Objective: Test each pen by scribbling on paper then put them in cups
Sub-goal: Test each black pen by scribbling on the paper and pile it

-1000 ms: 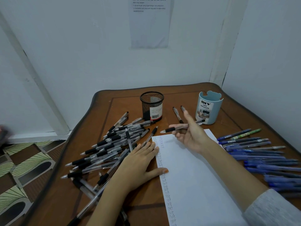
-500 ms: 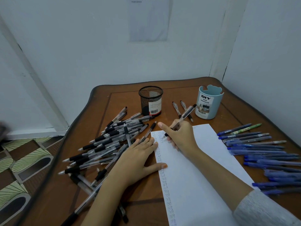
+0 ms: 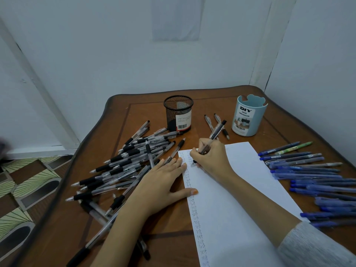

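Pen (image 3: 216, 132) with the black grip is in your right hand (image 3: 210, 157), pinched low near the tip between the thumb and curled fingers. Its point is down on the top left corner of the paper (image 3: 250, 180), and the barrel leans up and away toward the blue cup (image 3: 248, 116). Judge it as a light, stiff plastic stick. The rubbery sleeve is the place to hold for scribbling, with little pressure needed. The clear barrel above it is probably slick, so take it mid-barrel, firmly, when you drop it into a cup.

Your left hand (image 3: 163, 180) lies flat on the table (image 3: 212, 101) at the sheet's left edge, fingers straight and close together. The thumb is spread out onto the paper beside a column of small "test" words.

Just left of that hand sprawls the pile of black pens (image 3: 125, 164), some of them under your wrist. Beyond it the black mesh cup (image 3: 178, 114) stands upright, and two loose pens (image 3: 209, 122) lie between the cups. Whether either cup holds anything cannot be told. Right of the paper, the blue pens (image 3: 308, 174) lie in a rough row, well apart from your hands.
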